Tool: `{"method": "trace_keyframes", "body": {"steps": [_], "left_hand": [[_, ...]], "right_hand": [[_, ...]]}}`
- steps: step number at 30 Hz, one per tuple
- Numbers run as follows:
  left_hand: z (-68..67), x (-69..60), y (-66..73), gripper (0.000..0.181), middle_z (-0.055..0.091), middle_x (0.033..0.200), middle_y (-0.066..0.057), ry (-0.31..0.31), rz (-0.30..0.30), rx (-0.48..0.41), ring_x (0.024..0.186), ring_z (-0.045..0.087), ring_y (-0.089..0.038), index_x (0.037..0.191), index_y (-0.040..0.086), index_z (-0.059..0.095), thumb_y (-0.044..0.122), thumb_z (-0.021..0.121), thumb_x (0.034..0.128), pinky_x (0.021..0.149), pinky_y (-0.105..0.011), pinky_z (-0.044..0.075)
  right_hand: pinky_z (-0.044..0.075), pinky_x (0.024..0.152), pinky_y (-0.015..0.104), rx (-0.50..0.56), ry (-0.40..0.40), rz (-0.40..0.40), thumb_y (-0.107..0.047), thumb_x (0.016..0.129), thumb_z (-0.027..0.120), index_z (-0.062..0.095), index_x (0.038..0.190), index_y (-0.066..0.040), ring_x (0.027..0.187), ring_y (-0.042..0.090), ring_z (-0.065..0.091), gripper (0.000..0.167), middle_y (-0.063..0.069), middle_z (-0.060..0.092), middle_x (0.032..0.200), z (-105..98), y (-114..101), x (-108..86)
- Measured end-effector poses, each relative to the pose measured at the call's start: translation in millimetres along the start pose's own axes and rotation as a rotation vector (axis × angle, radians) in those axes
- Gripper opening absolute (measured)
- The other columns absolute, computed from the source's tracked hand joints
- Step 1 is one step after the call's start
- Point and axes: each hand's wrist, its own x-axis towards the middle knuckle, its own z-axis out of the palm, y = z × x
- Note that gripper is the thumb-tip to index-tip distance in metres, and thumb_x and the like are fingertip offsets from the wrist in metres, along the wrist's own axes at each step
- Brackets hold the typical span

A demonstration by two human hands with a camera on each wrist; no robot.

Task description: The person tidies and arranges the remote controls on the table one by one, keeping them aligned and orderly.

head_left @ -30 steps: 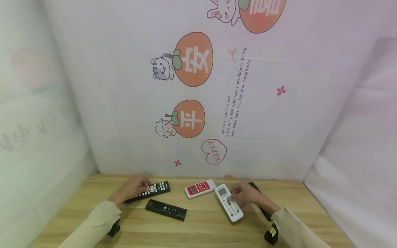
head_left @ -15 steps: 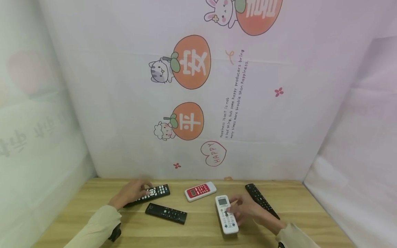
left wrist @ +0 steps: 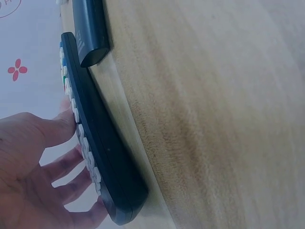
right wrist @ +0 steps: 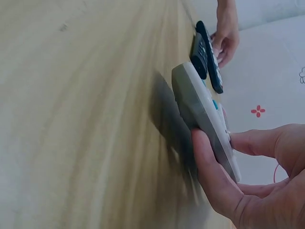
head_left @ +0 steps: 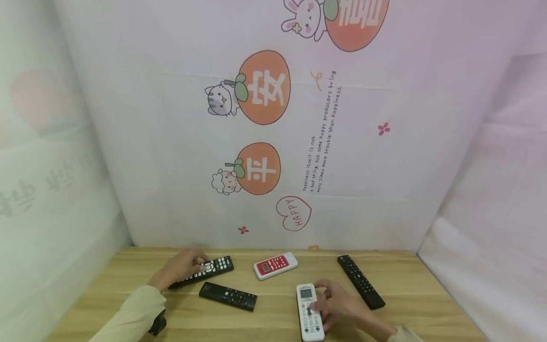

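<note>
My right hand pinches a white remote control with a small grey screen, thumb on its button face and fingers underneath. In the right wrist view this white remote is tilted above the table, its shadow apart from it. At the left, my left hand holds a black remote control with white buttons. The left wrist view shows the thumb on the buttons and the other fingers at the far edge of that black remote; its lower side appears to lie on the table.
Between the hands lie a slim black remote and a red-and-white remote. Another black remote lies slanted beyond my right hand. A printed white sheet stands behind the wooden table, with white sheets at both sides.
My right hand has drawn the white remote nearer to me, and the remote has turned from slanted to nearly straight. The black remote at the right is now uncovered. My left hand stays put.
</note>
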Motion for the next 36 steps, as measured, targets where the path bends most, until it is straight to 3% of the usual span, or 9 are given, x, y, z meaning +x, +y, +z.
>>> {"method": "trace_keyframes", "body": {"steps": [15,22,30,36], "left_hand": [[4.0,-1.3,-2.7,0.022,0.071,0.096,-0.003,0.023,-0.005,-0.011,0.083,0.063,-0.016,0.115,0.011,0.076,0.015,0.078,0.0937,0.073,-0.042,0.056],[5.0,0.9,-2.8,0.021,0.070,0.095,-0.002,0.030,-0.010,-0.008,0.082,0.061,-0.015,0.115,0.011,0.076,0.016,0.077,0.0941,0.071,-0.041,0.055],[5.1,-0.2,-0.7,0.021,0.070,0.095,-0.002,0.026,-0.016,0.003,0.083,0.063,-0.017,0.115,0.013,0.076,0.016,0.077,0.0944,0.072,-0.044,0.056],[5.0,-0.4,-0.6,0.022,0.071,0.095,-0.002,0.028,-0.009,-0.003,0.084,0.064,-0.018,0.117,0.012,0.076,0.015,0.077,0.0946,0.072,-0.045,0.057]], "right_hand": [[0.065,0.058,0.042,0.000,0.011,-0.024,0.006,0.090,0.071,0.039,0.141,0.014,0.064,0.023,0.065,0.060,0.017,0.057,0.092,7,0,-10.1],[0.065,0.058,0.041,-0.001,0.045,0.000,0.008,0.089,0.070,0.043,0.138,0.016,0.074,0.024,0.065,0.056,0.017,0.055,0.095,7,0,-6.0],[0.065,0.059,0.045,-0.037,0.056,-0.044,0.010,0.090,0.068,0.041,0.139,0.020,0.075,0.023,0.061,0.057,0.017,0.056,0.094,4,1,0.0],[0.065,0.060,0.046,-0.066,0.095,-0.030,0.011,0.092,0.067,0.040,0.142,0.019,0.077,0.025,0.062,0.058,0.019,0.055,0.097,5,0,5.5]]}}
